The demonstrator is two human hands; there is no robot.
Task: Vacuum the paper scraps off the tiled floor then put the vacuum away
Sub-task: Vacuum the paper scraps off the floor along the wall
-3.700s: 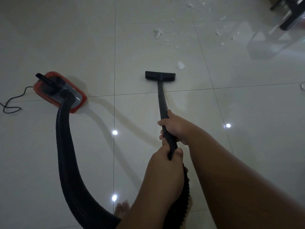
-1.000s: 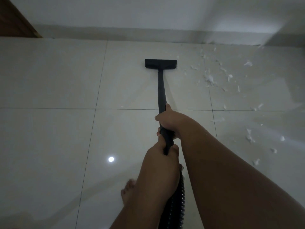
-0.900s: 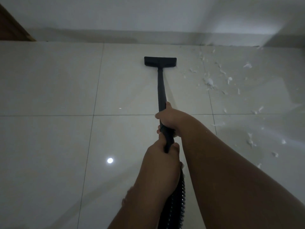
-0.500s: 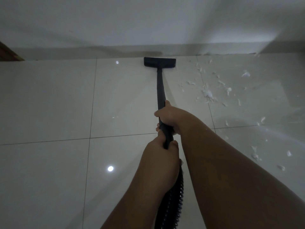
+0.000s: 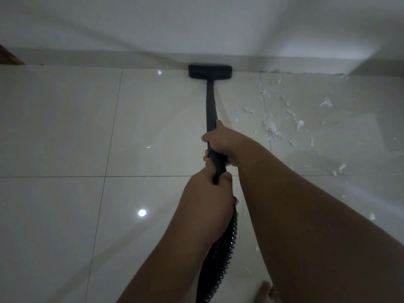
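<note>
Where the glossy pale tiled floor (image 5: 65, 132) meets the skirting (image 5: 109, 59) at the foot of the white wall (image 5: 153, 22), the black floor nozzle (image 5: 209, 71) lies flat on the tile with its far edge against that skirting. Thin dark grout lines cross the floor, and small bright spots of light reflect off it. The room is dim, with a brighter patch on the wall at the upper right. A sliver of brown wood (image 5: 8, 57) shows at the floor's far left edge. The black wand (image 5: 211, 106) runs straight back from the nozzle; the right hand (image 5: 223, 143) is wrapped around it further forward, and the left hand (image 5: 209, 193) is closed on its near end, where the ribbed hose (image 5: 223, 254) drops away beneath the forearms. White paper scraps (image 5: 271, 127) lie scattered over the tiles to the right of the wand, some reaching the skirting, others partly hidden behind the right forearm. A bare foot (image 5: 265, 293) shows at the bottom edge.
</note>
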